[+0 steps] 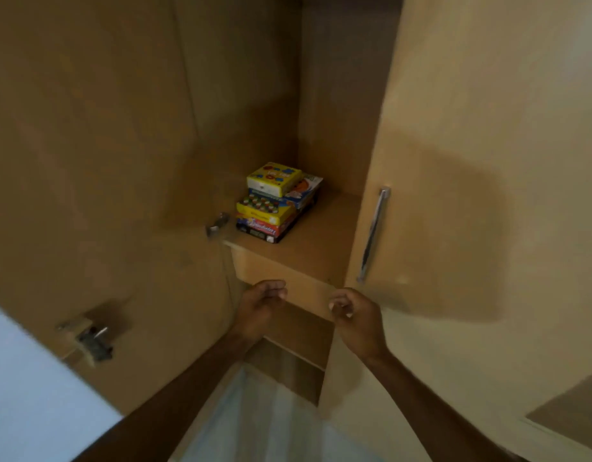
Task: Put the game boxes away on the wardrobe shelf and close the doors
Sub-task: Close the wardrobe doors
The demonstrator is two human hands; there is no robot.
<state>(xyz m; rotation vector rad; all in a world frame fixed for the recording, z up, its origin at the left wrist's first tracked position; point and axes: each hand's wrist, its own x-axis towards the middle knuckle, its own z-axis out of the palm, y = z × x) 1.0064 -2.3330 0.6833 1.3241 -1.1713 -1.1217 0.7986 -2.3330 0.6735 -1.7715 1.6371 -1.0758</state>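
Both empty, loosely curled hands [321, 308] hover below stacked game boxes [276, 203] between open doors [454, 195].

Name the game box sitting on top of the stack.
The small yellow square box; the blue-and-white, yellow and red-and-black boxes all lie beneath it.

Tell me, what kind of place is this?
Probably a bedroom or another room at home, at an open wooden wardrobe. A stack of game boxes sits on the wardrobe shelf, and the right door has a long metal handle. Both hands are empty.
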